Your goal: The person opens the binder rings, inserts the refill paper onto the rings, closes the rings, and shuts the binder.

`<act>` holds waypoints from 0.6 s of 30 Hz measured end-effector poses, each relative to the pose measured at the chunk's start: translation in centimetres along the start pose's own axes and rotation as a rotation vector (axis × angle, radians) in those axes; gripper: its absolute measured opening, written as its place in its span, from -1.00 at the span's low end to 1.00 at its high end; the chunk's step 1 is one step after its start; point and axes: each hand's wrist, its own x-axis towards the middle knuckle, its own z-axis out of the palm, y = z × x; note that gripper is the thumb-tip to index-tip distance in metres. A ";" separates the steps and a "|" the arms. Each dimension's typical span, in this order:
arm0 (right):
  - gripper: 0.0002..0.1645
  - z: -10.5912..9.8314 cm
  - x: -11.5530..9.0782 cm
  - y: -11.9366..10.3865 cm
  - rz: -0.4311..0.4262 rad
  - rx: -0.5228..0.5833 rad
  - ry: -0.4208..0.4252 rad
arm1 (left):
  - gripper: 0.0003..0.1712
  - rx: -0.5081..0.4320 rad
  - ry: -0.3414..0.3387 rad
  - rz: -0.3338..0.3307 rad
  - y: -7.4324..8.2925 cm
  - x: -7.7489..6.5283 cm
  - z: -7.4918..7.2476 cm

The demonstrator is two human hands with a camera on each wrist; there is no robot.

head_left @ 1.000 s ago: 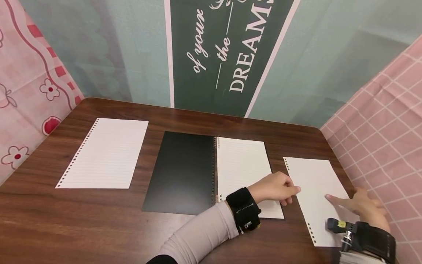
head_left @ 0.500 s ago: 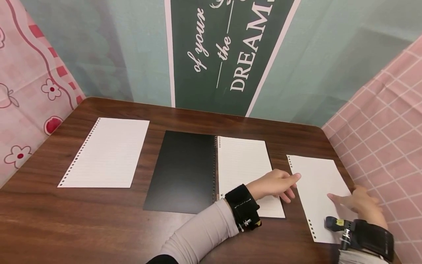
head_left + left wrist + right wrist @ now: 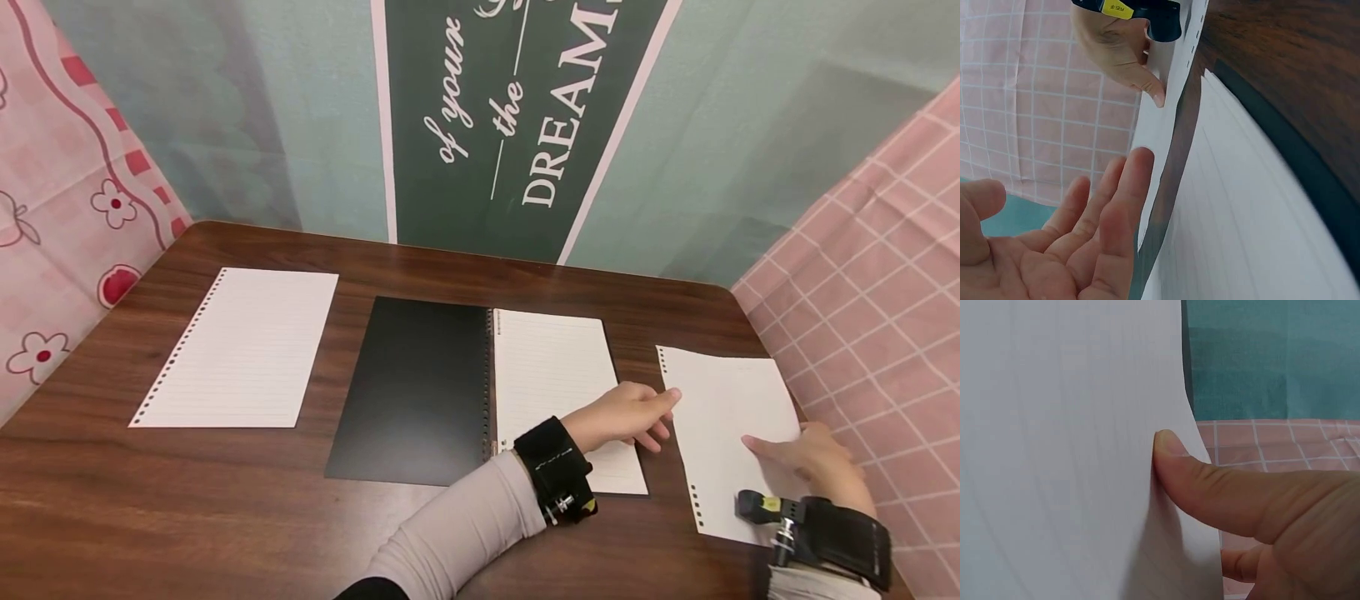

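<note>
A white lined loose-leaf sheet (image 3: 720, 417) with punched holes down its left edge is at the right of the table, slightly bent. My right hand (image 3: 817, 467) pinches its right edge: in the right wrist view the thumb (image 3: 1210, 487) presses the lined face, and fingers show partly behind the sheet. My left hand (image 3: 626, 414) hovers over the right edge of an open ring notebook (image 3: 555, 375). Its fingers look loosely extended in the left wrist view, and nothing is in the palm (image 3: 1054, 262). Whether its fingertips touch the sheet's holed edge, I cannot tell.
The notebook's black cover (image 3: 412, 392) lies flat to the left of its rings. Another loose-leaf sheet (image 3: 240, 350) rests at the table's left. A pink checked cloth (image 3: 885, 292) borders the right side, and a green cloth (image 3: 330, 125) hangs behind the table (image 3: 225, 517).
The right-hand sheet has shifted slightly away from the notebook at its far end and now bends up along its right side. The left hand's fingers have loosened a little beside it.
</note>
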 end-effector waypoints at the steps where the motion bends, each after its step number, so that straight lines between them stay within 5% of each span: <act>1: 0.25 0.1 -0.1 -0.1 0.009 0.024 0.009 | -0.45 -0.003 0.006 -0.001 0.0 0.1 0.1; 9: 0.19 0.5 0.0 -0.3 -0.008 0.157 0.077 | -0.43 -0.070 0.054 -0.010 0.5 0.9 0.7; 18: -0.42 0.0 -0.6 0.2 -0.157 0.231 0.259 | -0.40 -0.260 0.101 -0.077 0.4 1.6 0.4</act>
